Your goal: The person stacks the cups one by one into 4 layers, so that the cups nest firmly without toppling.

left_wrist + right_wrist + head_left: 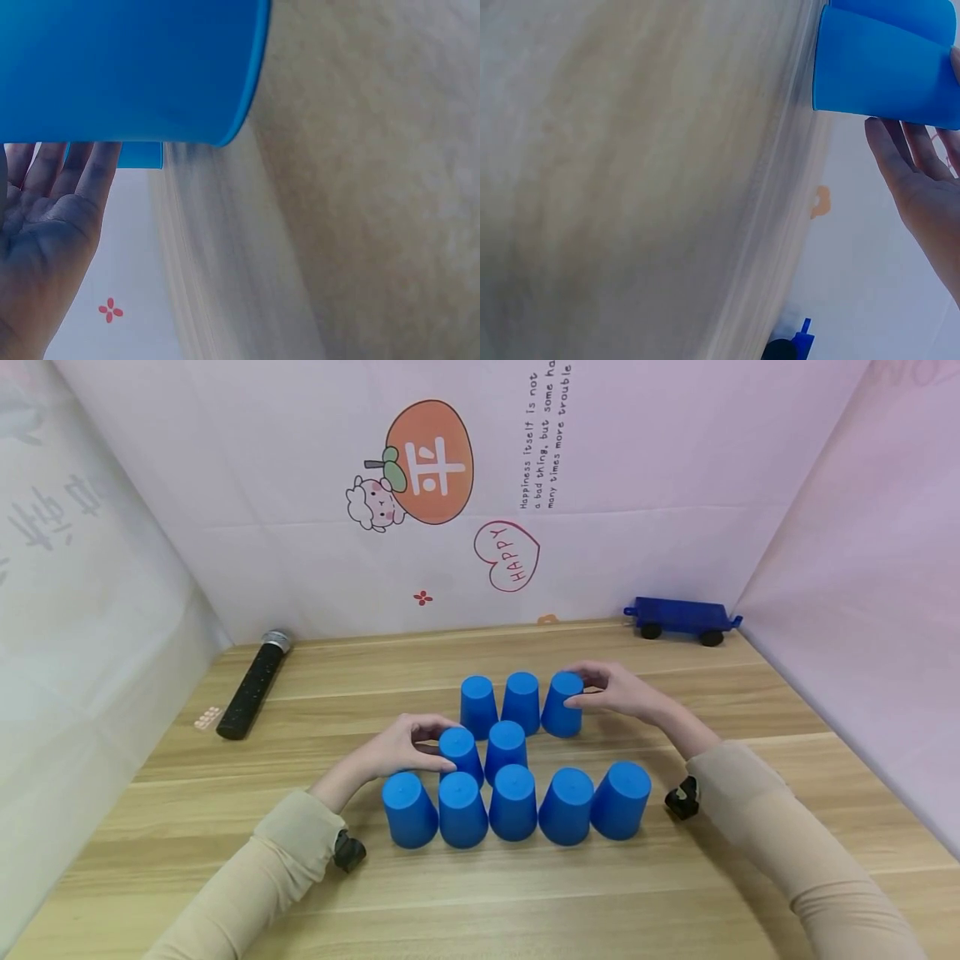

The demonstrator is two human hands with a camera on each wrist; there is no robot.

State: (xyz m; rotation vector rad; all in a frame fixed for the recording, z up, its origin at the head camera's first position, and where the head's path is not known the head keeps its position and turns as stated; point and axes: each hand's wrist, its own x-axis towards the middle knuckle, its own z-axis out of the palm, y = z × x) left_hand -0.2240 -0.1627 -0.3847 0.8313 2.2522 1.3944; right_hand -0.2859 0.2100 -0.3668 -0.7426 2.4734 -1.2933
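Observation:
Several blue plastic cups stand upside down on the wooden table in three rows. My left hand point(405, 747) grips the left cup of the two-cup middle row point(459, 750), thumb at its near side and fingers at its far side. Beside it is the other middle cup point(507, 750). My right hand point(618, 691) holds the rightmost cup of the back row point(562, 710) between thumb and fingers; two more cups point(521, 702) stand to its left. The front row point(513, 806) is the longest. In the left wrist view, a near cup point(127, 67) hides my left fingertips.
A black microphone point(255, 687) lies at the back left of the table point(375, 902). A blue toy wagon point(681, 617) stands at the back right corner. Printed white cloth point(300, 468) hangs behind and at both sides.

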